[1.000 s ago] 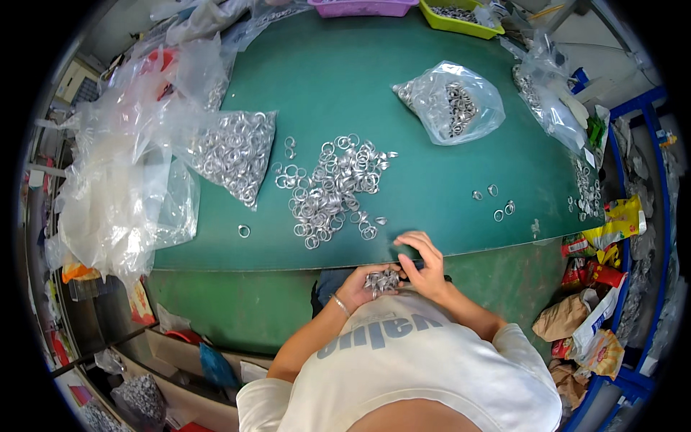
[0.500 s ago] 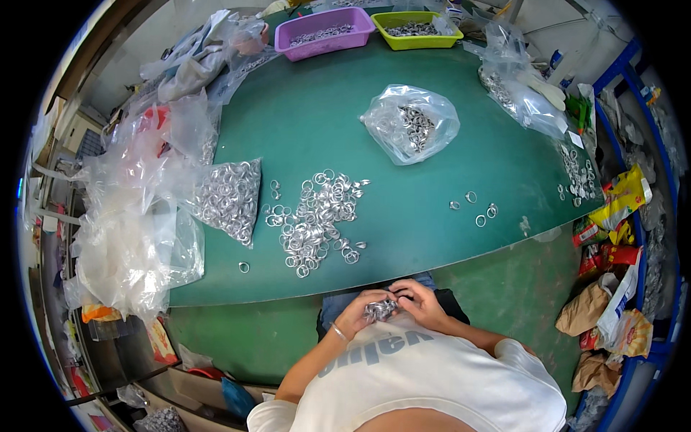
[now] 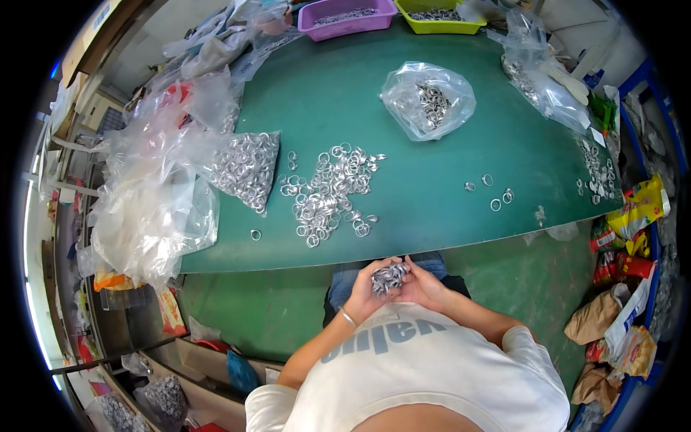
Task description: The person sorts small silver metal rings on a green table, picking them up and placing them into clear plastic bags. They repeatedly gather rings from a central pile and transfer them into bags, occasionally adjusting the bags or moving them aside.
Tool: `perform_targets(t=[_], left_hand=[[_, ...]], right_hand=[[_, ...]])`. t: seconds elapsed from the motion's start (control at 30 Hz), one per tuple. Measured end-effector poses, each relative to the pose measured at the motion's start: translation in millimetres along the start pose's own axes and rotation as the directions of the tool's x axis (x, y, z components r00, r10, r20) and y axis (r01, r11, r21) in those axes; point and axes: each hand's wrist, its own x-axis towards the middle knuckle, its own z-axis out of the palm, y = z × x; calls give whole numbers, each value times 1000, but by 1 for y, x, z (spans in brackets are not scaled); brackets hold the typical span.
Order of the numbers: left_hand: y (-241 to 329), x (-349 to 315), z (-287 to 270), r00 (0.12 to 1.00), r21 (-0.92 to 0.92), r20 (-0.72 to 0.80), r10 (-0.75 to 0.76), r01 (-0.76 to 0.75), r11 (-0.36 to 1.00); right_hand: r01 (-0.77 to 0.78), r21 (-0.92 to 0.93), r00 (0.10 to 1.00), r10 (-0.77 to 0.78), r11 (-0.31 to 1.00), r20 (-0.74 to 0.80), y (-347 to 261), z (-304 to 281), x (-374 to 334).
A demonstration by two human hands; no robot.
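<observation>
The L hand (image 3: 365, 286) and the R hand (image 3: 426, 288) are together, in front of the white T-shirt (image 3: 439, 374) w/ grey lettering, just beyond the near edge of the long green table (image 3: 425, 187). The L hand is cupped around a handful of small silver-coloured metal rings (image 3: 389, 279); the R hand is pressed close on the right side of it, thumb up. Whether the R fingers grip any ring, I cannot tell, b/c the handful hides them. On the L wrist is a thin silver-coloured bracelet (image 3: 348, 317).

On the table, left of ctr, lies a loose heap of similar rings (image 3: 332, 189), spread flat. Just beside it, on its left, is a clear plastic bag filled w/ rings (image 3: 246, 167); one single ring (image 3: 255, 239) lies apart, nr the table edge. Farther left: a crumpled pile of transparent plastic bags (image 3: 147, 223). Toward the far side, right of ctr, stands an open clear bag (image 3: 403, 108), partly filled w/ rings. Four scattered rings (image 3: 509, 196) lie on the right, and a small group of rings (image 3: 597, 173) is nr the right end. At the far edge are a purple plastic tray (image 3: 349, 29) and a yellow-green plastic tray (image 3: 443, 27), both w/ small metal pcs inside.
</observation>
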Motion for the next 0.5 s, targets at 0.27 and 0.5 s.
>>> perform_targets(t=[0.27, 0.5], left_hand=[[1, 5, 46, 984, 42, 4, 179, -179, 983], [29, 55, 128, 822, 222, 56, 567, -564, 796]], right_hand=[[138, 195, 980, -105, 971, -169, -8, 59, -7], [667, 10, 728, -650, 745, -217, -65, 112, 14]])
